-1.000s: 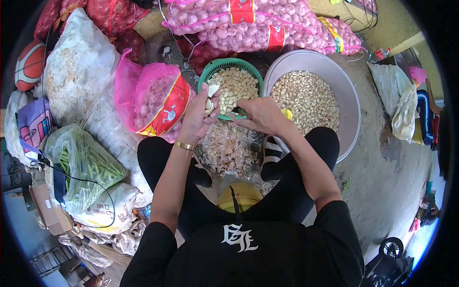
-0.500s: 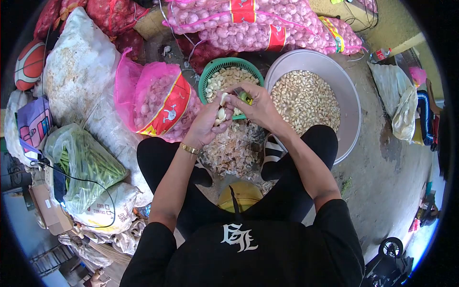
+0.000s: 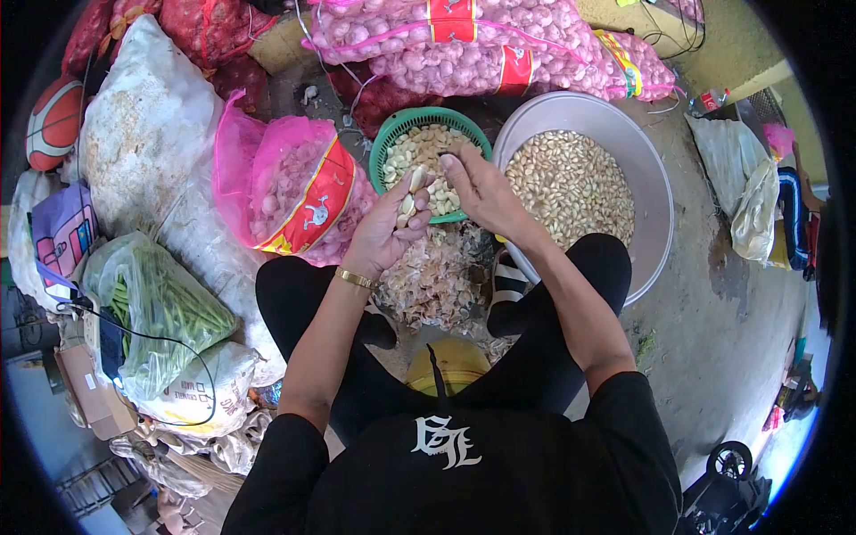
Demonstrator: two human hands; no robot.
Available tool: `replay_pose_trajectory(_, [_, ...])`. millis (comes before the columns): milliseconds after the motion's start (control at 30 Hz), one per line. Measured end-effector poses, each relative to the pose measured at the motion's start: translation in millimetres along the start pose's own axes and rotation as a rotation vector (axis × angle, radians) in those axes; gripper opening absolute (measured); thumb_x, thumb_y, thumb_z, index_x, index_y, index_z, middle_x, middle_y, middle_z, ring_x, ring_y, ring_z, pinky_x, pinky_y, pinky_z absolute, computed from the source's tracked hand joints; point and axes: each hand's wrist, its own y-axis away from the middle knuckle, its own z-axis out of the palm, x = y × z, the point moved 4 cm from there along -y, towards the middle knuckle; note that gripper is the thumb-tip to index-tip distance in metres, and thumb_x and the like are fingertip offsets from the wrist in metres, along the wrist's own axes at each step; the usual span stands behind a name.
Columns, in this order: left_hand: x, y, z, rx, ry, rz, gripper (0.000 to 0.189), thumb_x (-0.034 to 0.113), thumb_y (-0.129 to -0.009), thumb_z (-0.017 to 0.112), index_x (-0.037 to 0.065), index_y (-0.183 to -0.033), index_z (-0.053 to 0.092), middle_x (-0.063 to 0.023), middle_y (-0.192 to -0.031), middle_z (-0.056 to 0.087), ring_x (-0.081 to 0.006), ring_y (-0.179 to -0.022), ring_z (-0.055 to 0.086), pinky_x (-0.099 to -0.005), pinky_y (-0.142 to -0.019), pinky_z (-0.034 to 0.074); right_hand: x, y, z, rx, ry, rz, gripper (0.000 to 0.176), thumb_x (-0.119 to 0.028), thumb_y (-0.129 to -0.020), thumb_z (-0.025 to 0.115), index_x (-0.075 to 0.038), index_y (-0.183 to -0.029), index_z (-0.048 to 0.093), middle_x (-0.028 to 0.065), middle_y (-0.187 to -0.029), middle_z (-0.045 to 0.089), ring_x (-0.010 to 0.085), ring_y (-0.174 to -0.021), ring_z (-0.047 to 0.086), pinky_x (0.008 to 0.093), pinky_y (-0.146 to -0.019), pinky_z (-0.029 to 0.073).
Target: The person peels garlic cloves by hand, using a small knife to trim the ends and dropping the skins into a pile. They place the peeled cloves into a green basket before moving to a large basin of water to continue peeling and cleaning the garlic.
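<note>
My left hand point(image 3: 385, 234), with a gold band at its wrist, is half curled around pale garlic cloves point(image 3: 406, 209). They show between its thumb and fingers over the front of the green basket. Just right of it, my right hand point(image 3: 486, 194) has its fingers closed, apart from the cloves. It seems to hold a small yellow-handled tool point(image 3: 499, 238), nearly all hidden; a dark sliver shows by the thumb. The green basket point(image 3: 382, 147) contains peeled cloves. Below the hands lies a heap of papery garlic skins point(image 3: 428, 281).
A wide grey basin point(image 3: 649, 192) of unpeeled cloves stands right of the basket. Pink net sacks of garlic point(image 3: 535, 27) lie behind, and an open pink net sack point(image 3: 299, 183) sits left. A bag of green vegetables point(image 3: 165, 308) is farther left. A yellow container point(image 3: 446, 366) stands between the legs.
My right hand has come away from the left hand's cloves, turning with its fingers now closed over the basket's right side. My left hand stays nearly in place, cloves still in it.
</note>
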Motion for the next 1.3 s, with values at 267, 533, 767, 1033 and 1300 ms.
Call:
replay_pose_trajectory(267, [-4,-5,-2,0.032,-0.01,0.001,0.024,0.035,-0.101,0.047,0.012,-0.107,0.052,-0.0008,-0.076,0.052,-0.0082,-0.054,0.045,-0.0155,-0.035,0.025,-7,4,3,-0.096,0.249,-0.055,0.028,-0.029,-0.094,0.057,-0.002,-0.098,0.049,0.0226,-0.071,0.061,0.043,-0.071,0.061,0.049,-0.06,0.046])
replay_pose_trajectory(533, [-7,-7,-1,0.062,-0.012,0.022,0.022,0.034,-0.1,0.049,0.013,-0.104,0.054,-0.0004,-0.074,0.053,-0.0086,-0.053,0.046,-0.0158,-0.035,0.025,-10,3,0,-0.092,0.36,-0.045,0.031,-0.032,-0.093,0.06,-0.003,-0.099,0.051,0.0213,-0.071,0.061,0.0411,-0.07,0.062,0.0476,-0.058,0.046])
replay_pose_trajectory(767, [-5,-7,2,0.048,-0.005,0.044,0.022,0.034,-0.099,0.052,0.013,-0.102,0.053,-0.0004,-0.074,0.054,-0.009,-0.053,0.047,-0.0162,-0.036,0.025,-11,3,-1,-0.066,0.421,-0.127,0.032,-0.032,-0.091,0.062,-0.003,-0.092,0.047,0.0207,-0.068,0.059,0.0408,-0.068,0.06,0.0481,-0.057,0.045])
replay_pose_trajectory(1033, [-4,-7,3,0.118,-0.083,0.108,0.02,0.033,-0.099,0.053,0.014,-0.101,0.053,-0.0017,-0.074,0.054,-0.0098,-0.053,0.048,-0.0157,-0.035,0.025,-8,3,5,-0.045,0.451,-0.213,0.032,-0.031,-0.091,0.061,-0.003,-0.087,0.046,0.0201,-0.068,0.058,0.0404,-0.064,0.06,0.0478,-0.054,0.044])
replay_pose_trajectory(1300, [-5,-4,7,0.141,-0.169,0.16,0.02,0.033,-0.1,0.051,0.013,-0.098,0.051,-0.0011,-0.073,0.055,-0.0098,-0.05,0.05,-0.0156,-0.034,0.026,-5,2,8,-0.102,0.458,-0.124,0.027,-0.029,-0.093,0.059,-0.004,-0.087,0.049,0.0171,-0.072,0.059,0.0384,-0.067,0.06,0.046,-0.056,0.044])
